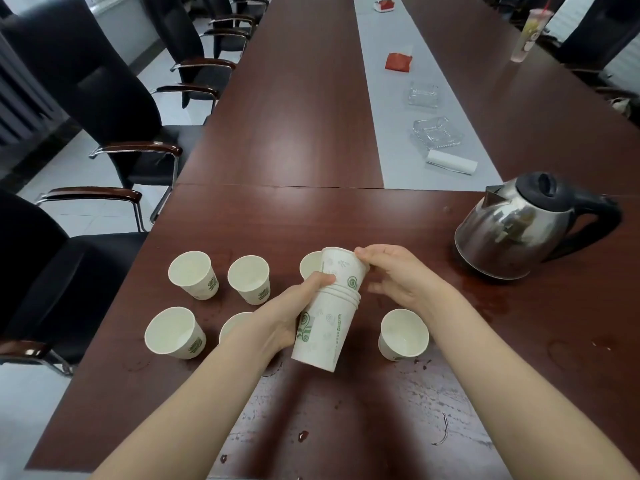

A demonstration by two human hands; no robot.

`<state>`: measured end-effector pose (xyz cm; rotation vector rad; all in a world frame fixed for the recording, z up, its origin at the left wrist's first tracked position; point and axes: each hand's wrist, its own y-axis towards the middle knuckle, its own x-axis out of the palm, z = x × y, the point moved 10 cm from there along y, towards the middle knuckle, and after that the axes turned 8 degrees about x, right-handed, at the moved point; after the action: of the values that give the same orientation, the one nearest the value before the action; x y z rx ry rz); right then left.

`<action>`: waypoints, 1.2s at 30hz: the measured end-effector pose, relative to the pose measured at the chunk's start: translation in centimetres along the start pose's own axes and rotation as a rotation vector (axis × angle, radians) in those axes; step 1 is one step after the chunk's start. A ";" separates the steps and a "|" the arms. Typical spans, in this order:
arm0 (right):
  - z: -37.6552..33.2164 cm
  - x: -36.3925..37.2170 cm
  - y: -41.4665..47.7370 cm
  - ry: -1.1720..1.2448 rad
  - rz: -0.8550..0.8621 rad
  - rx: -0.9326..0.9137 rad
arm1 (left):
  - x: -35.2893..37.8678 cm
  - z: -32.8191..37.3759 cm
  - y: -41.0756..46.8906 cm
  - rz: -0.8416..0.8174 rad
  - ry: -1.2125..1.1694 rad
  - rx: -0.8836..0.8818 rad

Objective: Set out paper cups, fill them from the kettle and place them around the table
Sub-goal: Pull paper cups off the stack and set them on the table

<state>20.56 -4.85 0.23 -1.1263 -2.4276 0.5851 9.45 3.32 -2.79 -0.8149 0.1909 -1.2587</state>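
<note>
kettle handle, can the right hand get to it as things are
Probably, once freed: the right hand now pinches the top cup of the stack. No object stands between it and the kettle, whose handle faces right, on that hand's side.

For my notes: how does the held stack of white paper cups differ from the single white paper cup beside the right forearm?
The stack of white paper cups is several nested; the single white paper cup is one. The stack is tilted in the left hand and right hand; the single cup stands upright on the brown table. Both are white with green print.
</note>
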 end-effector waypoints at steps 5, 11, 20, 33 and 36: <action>1.0 -0.7 0.3 0.166 0.020 0.087 | 0.6 0.4 -0.1 -0.007 0.092 0.030; 1.9 0.1 -0.1 0.147 -0.122 0.203 | 1.0 0.5 -0.2 -0.022 0.164 0.036; 1.0 -1.6 -0.1 0.169 -0.092 0.131 | 2.1 0.8 0.4 -0.063 0.192 0.058; 0.3 -10.7 0.7 -0.083 0.329 -0.112 | -0.6 0.4 0.6 0.054 -0.013 0.022; 1.8 -11.3 1.5 -0.173 0.357 -0.114 | -1.0 0.1 0.6 0.065 -0.022 0.020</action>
<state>27.34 -13.21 -4.05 -1.6377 -2.4429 0.6822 9.64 4.29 -3.39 -0.7991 0.1856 -1.1883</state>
